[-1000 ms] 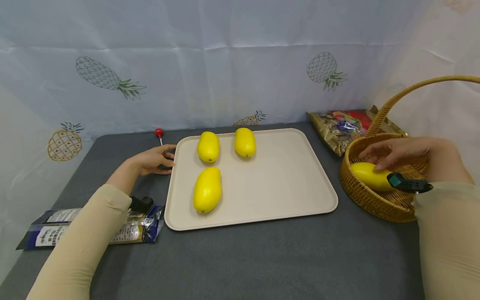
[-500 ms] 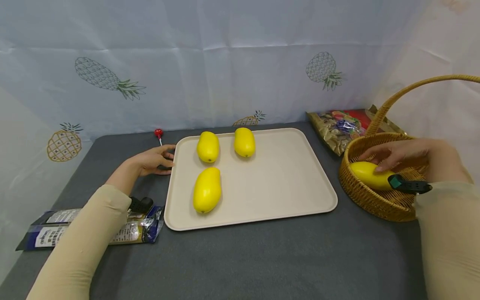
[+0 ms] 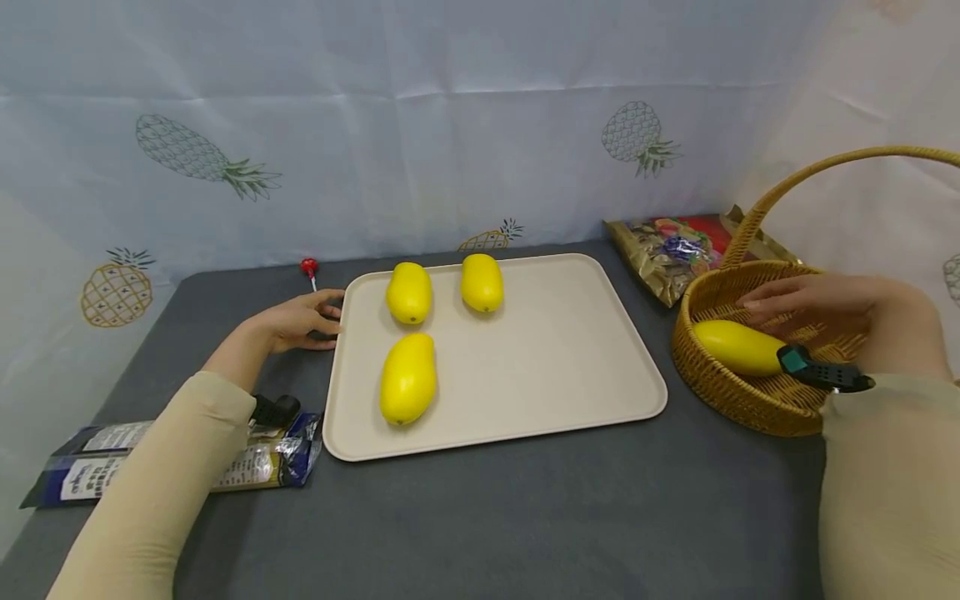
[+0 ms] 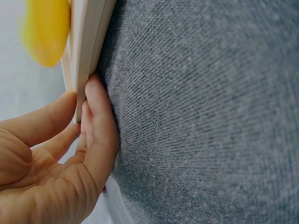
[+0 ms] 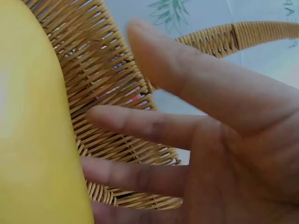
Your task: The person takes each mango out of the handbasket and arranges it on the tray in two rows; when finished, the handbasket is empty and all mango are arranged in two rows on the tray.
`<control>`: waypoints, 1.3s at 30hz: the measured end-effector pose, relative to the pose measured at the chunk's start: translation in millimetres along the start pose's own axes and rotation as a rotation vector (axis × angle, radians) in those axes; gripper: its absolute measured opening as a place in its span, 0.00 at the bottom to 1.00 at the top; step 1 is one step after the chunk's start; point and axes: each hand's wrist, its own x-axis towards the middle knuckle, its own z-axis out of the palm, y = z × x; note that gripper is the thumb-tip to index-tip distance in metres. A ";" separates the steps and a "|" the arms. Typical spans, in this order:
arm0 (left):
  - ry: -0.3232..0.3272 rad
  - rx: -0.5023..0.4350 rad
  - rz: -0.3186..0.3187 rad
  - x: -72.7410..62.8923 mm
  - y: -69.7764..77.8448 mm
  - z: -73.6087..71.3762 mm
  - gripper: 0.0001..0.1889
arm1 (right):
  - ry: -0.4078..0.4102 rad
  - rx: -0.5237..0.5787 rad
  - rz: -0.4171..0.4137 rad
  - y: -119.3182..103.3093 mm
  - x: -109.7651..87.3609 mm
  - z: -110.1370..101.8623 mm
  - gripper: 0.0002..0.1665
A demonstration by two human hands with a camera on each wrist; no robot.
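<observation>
My left hand [image 3: 296, 322] grips the left rim of a beige tray [image 3: 555, 358]; in the left wrist view the thumb touches the rim and a finger [image 4: 100, 107] lies against its side. On the tray rest three smooth yellow oblong fruits, perhaps mangoes: one back left [image 3: 409, 293], one back middle [image 3: 482, 283], one front left [image 3: 408, 379]. A similar yellow fruit [image 3: 738, 347] lies inside the wicker basket [image 3: 720, 396] on the right. Over the basket, my right hand [image 3: 832, 298] has its fingers extended, holding nothing; the right wrist view shows a gap between thumb and fruit [image 5: 37, 121].
A gold and red packet [image 3: 675, 250] lies behind the basket, whose tall handle [image 3: 832, 162] arches up. Blue packets [image 3: 277, 462] lie under the left forearm. A red lollipop [image 3: 309, 267] is behind the left hand. A pineapple-print cloth [image 3: 450, 125] hangs behind.
My right hand has let go of the fruit in the basket and its fingers have straightened away from it. The left hand keeps its place; the head view has shifted slightly.
</observation>
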 end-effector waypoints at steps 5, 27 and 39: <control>0.001 -0.004 0.002 0.9 -0.6 0.0 0.44 | -0.045 0.000 0.015 0.8 -3.6 8.3 0.45; -0.005 -0.007 0.007 0.9 -2.5 -0.1 0.45 | -0.103 0.028 -0.049 6.8 6.0 11.6 0.47; -0.006 -0.003 0.008 -0.1 -2.1 0.5 0.45 | -0.064 0.185 -0.153 13.1 9.6 4.5 0.22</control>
